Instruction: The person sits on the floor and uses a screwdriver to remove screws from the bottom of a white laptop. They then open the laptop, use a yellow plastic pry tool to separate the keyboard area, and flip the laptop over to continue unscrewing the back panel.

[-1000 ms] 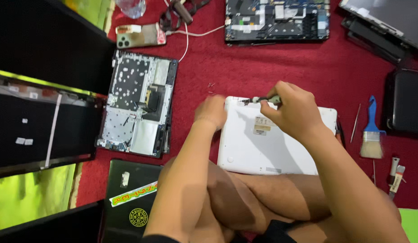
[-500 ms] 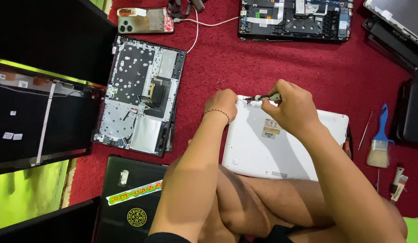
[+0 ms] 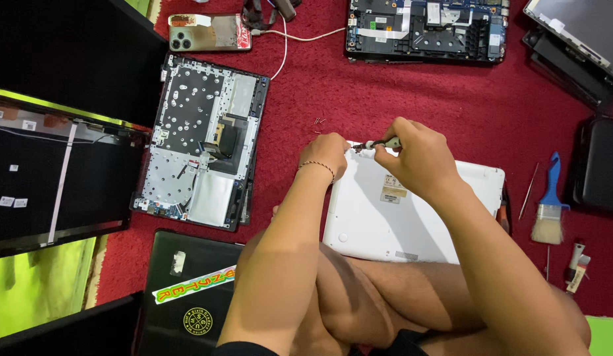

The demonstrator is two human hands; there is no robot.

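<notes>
A white laptop (image 3: 385,224) lies bottom side up on the red carpet in front of my knees. My right hand (image 3: 415,158) grips a small screwdriver (image 3: 379,144), its tip at the laptop's far left corner. My left hand (image 3: 325,153), with a thin bracelet on the wrist, rests on that same corner beside the tip. A few tiny screws (image 3: 317,122) lie on the carpet just beyond my left hand.
An opened laptop base with bare metal plate (image 3: 204,145) lies to the left, its dark screen (image 3: 56,178) beyond. A phone (image 3: 209,31) and another opened laptop (image 3: 425,29) sit at the far edge. A blue-handled brush (image 3: 550,201) and small tools lie right. A black stickered laptop (image 3: 184,290) is near left.
The view has shifted, so everything sits lower in the frame. Both hands stay at the white laptop's far left corner with the screwdriver.
</notes>
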